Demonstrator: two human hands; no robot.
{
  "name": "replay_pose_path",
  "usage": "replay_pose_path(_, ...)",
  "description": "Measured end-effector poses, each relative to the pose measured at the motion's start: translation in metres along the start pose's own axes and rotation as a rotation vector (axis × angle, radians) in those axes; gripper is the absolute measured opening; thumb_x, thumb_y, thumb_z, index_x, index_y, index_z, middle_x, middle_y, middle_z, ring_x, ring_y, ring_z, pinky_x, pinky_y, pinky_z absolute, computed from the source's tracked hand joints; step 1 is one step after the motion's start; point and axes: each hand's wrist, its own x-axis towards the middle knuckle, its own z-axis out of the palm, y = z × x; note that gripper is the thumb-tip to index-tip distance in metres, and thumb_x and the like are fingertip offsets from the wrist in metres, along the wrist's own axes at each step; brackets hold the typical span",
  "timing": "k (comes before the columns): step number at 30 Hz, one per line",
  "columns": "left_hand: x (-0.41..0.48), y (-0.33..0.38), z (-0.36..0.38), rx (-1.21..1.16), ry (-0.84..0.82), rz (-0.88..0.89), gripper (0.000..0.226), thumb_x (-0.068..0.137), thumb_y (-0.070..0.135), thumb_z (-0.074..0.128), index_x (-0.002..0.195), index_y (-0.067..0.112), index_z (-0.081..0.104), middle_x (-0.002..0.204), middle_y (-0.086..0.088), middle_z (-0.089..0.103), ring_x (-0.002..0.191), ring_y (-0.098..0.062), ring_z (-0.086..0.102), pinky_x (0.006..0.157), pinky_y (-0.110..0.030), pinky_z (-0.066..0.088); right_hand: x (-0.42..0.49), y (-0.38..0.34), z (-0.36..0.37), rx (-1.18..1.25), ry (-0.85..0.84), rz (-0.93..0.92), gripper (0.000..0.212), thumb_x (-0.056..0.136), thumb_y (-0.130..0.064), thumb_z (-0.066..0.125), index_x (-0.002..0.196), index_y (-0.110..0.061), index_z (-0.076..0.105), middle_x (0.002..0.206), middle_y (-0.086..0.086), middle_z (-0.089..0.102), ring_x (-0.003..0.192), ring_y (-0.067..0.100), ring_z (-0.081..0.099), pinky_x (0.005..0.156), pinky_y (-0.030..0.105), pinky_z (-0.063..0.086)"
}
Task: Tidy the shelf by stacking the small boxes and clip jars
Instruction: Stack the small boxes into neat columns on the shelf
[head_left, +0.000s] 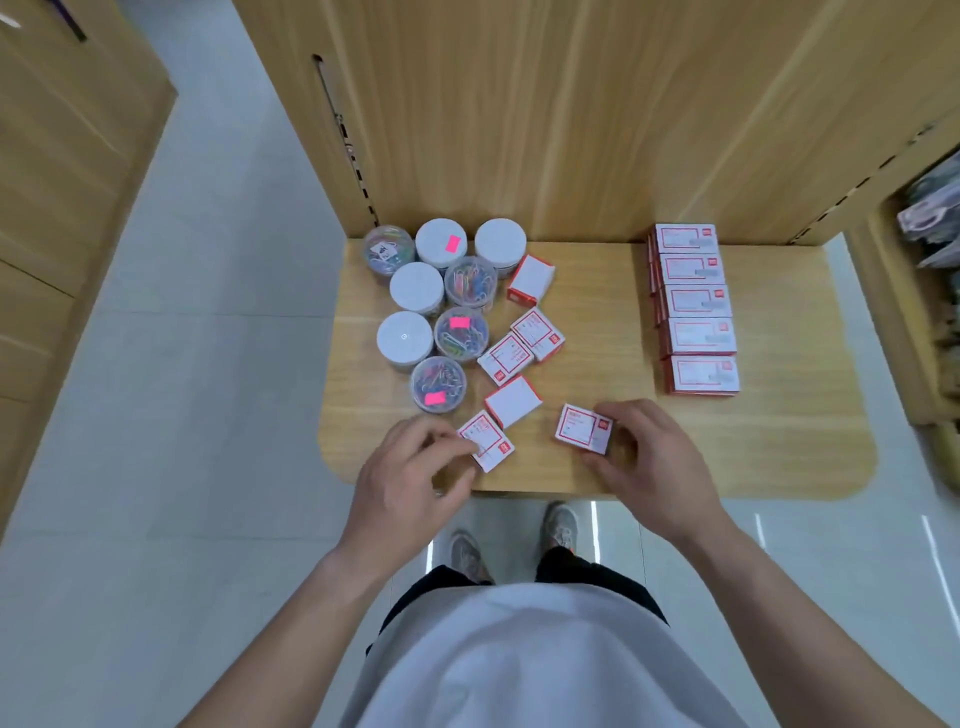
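small boxes (505, 358) are lying loose on the shelf (597, 322). the left hand (410, 467) is pinching one box (485, 440) near the front edge with curled fingers (457, 444). the right hand (649, 462) is gripping another box (583, 429), its fingers curling round the box's right end. clip jars (416, 287) are standing clustered at back left.

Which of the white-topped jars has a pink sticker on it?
The white-topped jar in the middle of the back row; the other three white tops carry no pink sticker.
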Motion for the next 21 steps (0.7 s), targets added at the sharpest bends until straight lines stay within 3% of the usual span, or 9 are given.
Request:
replay_pose_path(4,0.006,0.004,0.004,0.001,-0.013,-0.038,0.037,0.081,0.027,0.069,0.118,0.022,0.066,0.124,0.010,0.060,0.113,-0.017,0.061,0.085,-0.040,0.055,0.000,0.001,0.000,0.007,0.009,-0.021,0.047,0.075,-0.023,0.082,0.118,-0.020,0.064,0.108,-0.007,0.060,0.092,0.014,0.060,0.076,0.033,0.052)
replay_pose_path(11,-0.002,0.014,0.017,-0.047,-0.119,-0.133,0.051,0.078,0.037,0.076,0.126,0.034,0.060,0.107,0.018,0.051,0.090,-0.003,0.060,0.073,-0.036,0.056,0.002,0.005,-0.011,0.061,-0.038,-0.061,0.045,0.075,-0.020,0.082,0.117,-0.020,0.065,0.107,-0.010,0.058,0.082,0.005,0.055,0.075,0.034,0.053)
replay_pose_path(17,0.009,0.033,0.039,-0.026,-0.115,-0.162,0.050,0.073,0.041,0.084,0.119,0.031,0.066,0.101,0.018,0.052,0.079,0.001,0.048,0.071,-0.036,0.054,0.003,0.011,-0.035,0.133,-0.048,-0.090,0.044,0.077,-0.013,0.081,0.116,-0.020,0.065,0.106,-0.011,0.058,0.085,-0.002,0.055,0.075,0.016,0.045)
replay_pose_path(21,0.025,0.061,0.057,-0.069,-0.068,-0.195,0.050,0.072,0.046,0.076,0.118,0.029,0.065,0.100,0.013,0.057,0.081,-0.007,0.055,0.073,-0.035,0.054,0.001,0.013,-0.039,0.178,-0.047,-0.146,0.045,0.076,-0.016,0.082,0.116,-0.024,0.063,0.106,-0.013,0.058,0.086,0.002,0.056,0.076,0.009,0.040)
